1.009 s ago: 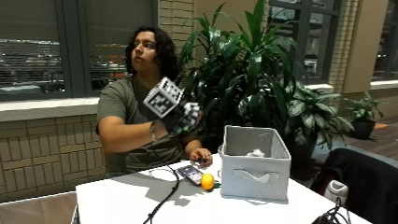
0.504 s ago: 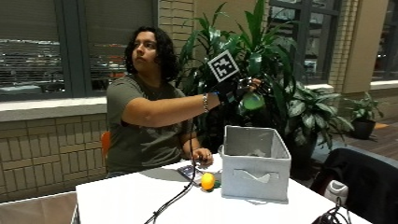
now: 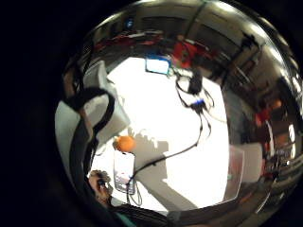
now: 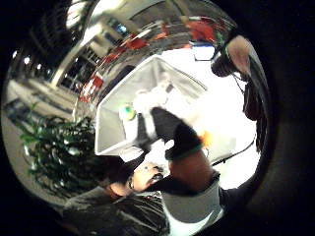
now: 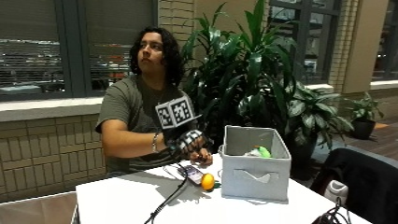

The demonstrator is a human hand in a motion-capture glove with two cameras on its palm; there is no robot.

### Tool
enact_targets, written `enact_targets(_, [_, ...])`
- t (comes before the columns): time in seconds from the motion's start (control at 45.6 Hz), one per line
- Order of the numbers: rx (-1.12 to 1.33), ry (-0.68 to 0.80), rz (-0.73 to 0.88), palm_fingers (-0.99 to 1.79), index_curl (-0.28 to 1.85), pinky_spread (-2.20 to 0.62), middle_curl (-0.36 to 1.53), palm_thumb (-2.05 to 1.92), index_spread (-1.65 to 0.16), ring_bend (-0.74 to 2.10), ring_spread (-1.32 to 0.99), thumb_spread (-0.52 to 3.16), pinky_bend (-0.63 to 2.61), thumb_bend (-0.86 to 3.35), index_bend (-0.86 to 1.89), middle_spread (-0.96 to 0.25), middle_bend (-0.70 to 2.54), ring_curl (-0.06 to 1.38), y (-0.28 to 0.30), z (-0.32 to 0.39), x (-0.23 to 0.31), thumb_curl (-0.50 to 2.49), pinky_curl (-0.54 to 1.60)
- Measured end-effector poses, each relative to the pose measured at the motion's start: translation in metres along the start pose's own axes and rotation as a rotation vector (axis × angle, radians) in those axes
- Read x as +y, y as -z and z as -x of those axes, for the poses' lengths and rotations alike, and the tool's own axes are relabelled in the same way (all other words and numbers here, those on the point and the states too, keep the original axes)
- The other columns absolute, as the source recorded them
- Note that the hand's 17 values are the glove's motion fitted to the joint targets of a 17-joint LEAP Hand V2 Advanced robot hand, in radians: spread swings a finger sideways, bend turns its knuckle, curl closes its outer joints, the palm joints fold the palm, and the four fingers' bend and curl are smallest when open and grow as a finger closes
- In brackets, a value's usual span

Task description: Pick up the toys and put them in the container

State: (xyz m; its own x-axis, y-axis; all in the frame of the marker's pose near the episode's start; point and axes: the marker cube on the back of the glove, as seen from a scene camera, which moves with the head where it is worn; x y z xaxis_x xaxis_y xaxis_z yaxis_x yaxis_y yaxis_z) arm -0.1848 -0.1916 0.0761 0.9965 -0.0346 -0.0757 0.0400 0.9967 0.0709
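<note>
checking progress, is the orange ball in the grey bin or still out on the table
Out. The round orange ball lies on the white table, beside the grey fabric bin.

Green toy (image 5: 264, 151) inside grey fabric container (image 5: 255, 175); orange toy (image 5: 208, 181) just beside it.

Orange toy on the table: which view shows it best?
The outside view: the orange toy sits unblocked on the table beside the bin. The little finger side palm view shows it small beside the phone; the thumb side view shows only a blurred orange spot.

Tan brick wall (image 5: 37, 140); dark windows (image 5: 37, 46), leafy plants (image 5: 249, 79), white table (image 5: 124, 200)
</note>
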Motion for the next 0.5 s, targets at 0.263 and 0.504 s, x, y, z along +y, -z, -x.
enact_targets(0.263, [0.033, -0.164, 0.340, 0.68, 0.37, -0.44, 0.96, 0.05, -0.33, 1.74, -0.54, 1.17, 1.53, -0.02, 0.18, -0.45, 1.11, 0.79, -0.096, -0.053, 0.034, 0.36, 0.65])
enact_targets(0.504, [0.006, -0.163, 0.355, 0.60, 0.41, -0.45, 1.09, 0.17, -0.35, 1.78, -0.62, 1.09, 1.59, 0.00, 0.29, -0.51, 1.21, 0.89, -0.129, -0.053, 0.043, 0.37, 0.70])
